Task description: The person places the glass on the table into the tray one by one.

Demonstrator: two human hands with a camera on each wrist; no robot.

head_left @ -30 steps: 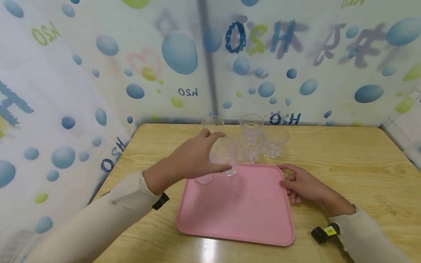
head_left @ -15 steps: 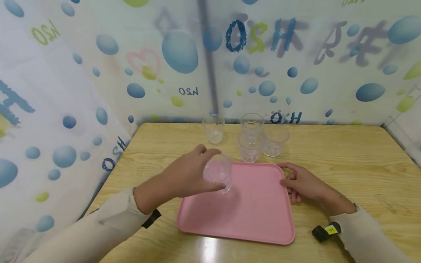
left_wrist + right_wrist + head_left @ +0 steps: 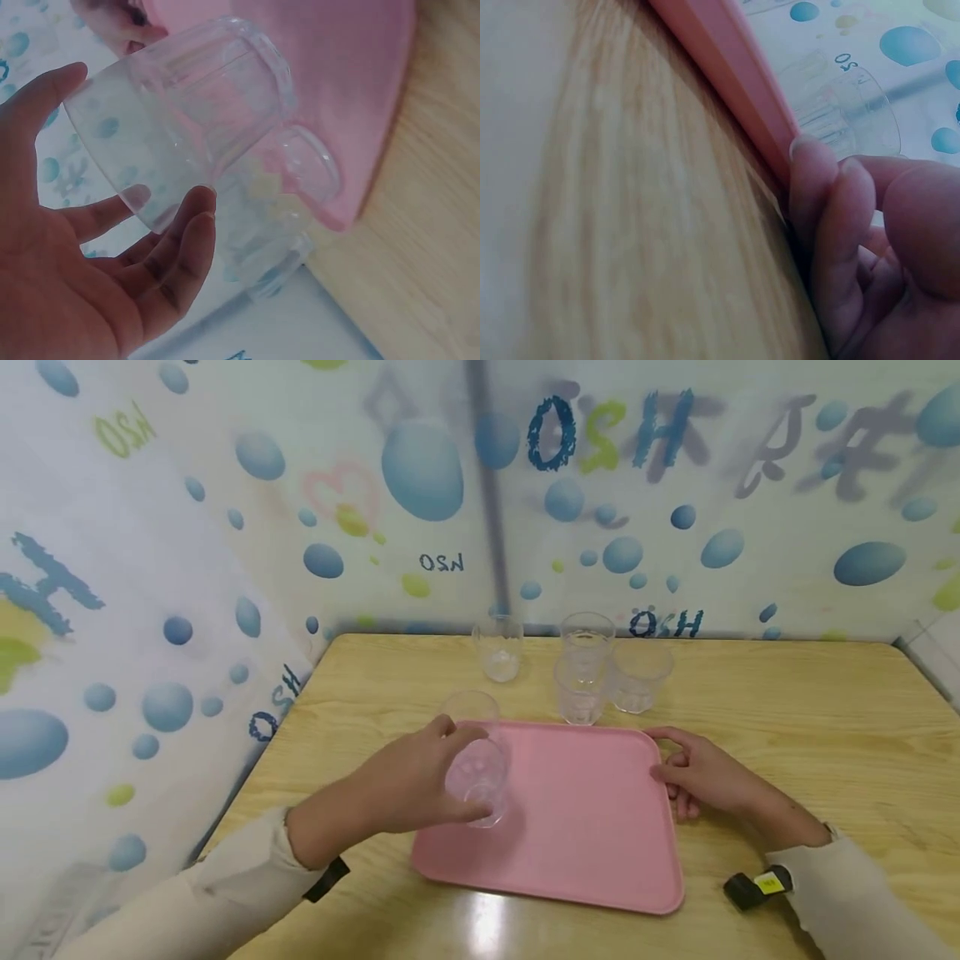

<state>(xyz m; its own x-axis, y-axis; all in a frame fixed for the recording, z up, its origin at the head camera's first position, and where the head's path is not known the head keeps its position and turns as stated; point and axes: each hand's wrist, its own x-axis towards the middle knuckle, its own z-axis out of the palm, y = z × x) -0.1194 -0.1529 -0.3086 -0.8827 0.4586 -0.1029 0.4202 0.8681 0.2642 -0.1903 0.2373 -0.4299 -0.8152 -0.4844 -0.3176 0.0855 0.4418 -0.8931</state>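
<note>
My left hand (image 3: 408, 781) grips a clear tumbler (image 3: 483, 785) around its side, over the left part of the pink tray (image 3: 592, 827). In the left wrist view, thumb and fingers spread about the tumbler (image 3: 187, 112) near its rim, and its base points toward the tray. Behind it, at the tray's far left corner, another clear tumbler (image 3: 468, 703) is partly hidden by the hand. My right hand (image 3: 708, 774) holds the tray's far right corner, thumb at the rim; the right wrist view shows curled fingertips against the tray's side (image 3: 757, 105).
Several clear tumblers stand beyond the tray on the wooden table (image 3: 787, 710): one tumbler (image 3: 501, 652) alone at the back, others (image 3: 580, 693) grouped to its right. A printed curtain (image 3: 637, 552) rises along the table's back and left edges.
My left hand has brought its tumbler toward me and leftward over the tray, uncovering the tumbler behind. My right hand stays at the tray's corner.
</note>
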